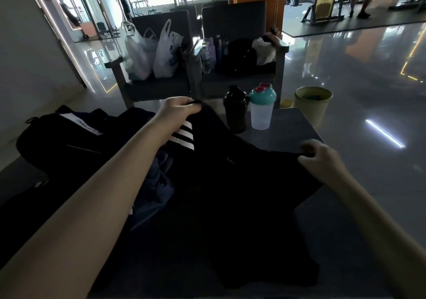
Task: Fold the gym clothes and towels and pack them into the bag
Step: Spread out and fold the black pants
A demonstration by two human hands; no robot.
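A black garment (pixel 230 183) with white stripes is stretched over the grey table (pixel 292 126) in front of me. My left hand (pixel 177 111) pinches its far edge near the stripes. My right hand (pixel 320 158) grips its right edge. The cloth hangs slack between the two hands and drapes toward me. A black gym bag (pixel 57 137) with a white label lies at the left of the table. Blue-grey clothing (pixel 156 188) lies bunched under my left forearm, partly hidden by the black garment.
A black shaker bottle (pixel 235 110) and a clear shaker with a teal lid (pixel 261 110) stand at the table's far edge. A green bin (pixel 311 105) sits on the floor beyond. Two grey chairs (pixel 161 89) behind hold plastic bags, bottles and a backpack.
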